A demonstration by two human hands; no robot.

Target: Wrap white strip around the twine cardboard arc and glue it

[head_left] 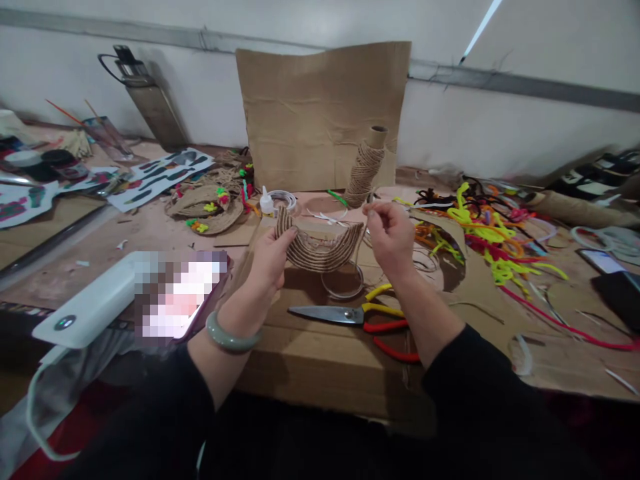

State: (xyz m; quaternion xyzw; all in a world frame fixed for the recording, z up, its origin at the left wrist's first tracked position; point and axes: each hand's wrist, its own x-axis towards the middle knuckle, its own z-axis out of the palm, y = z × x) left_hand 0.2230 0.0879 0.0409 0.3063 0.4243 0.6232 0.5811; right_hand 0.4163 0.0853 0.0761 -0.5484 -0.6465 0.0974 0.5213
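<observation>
My left hand (273,257) grips one end of a curved, crescent-shaped piece (325,257) covered in rows of brown twine. The piece is held in the air above the cardboard work surface. To its right, my right hand (393,233) is closed in a pinch beside the piece's other end, with a thin strand of twine (361,240) at its fingertips. Scissors (345,315) with yellow and red handles lie below, partly hidden by my right forearm. Behind my hands a twine spool (366,170) stands upright, leaning slightly. A small white glue bottle (267,202) stands just beyond the piece.
A cardboard sheet (320,113) stands against the wall. At left are a phone (187,293), a white power bank (95,300), a dark bottle (153,107) and twine-covered pieces (200,207). Colourful pipe cleaners (475,220) are heaped at right.
</observation>
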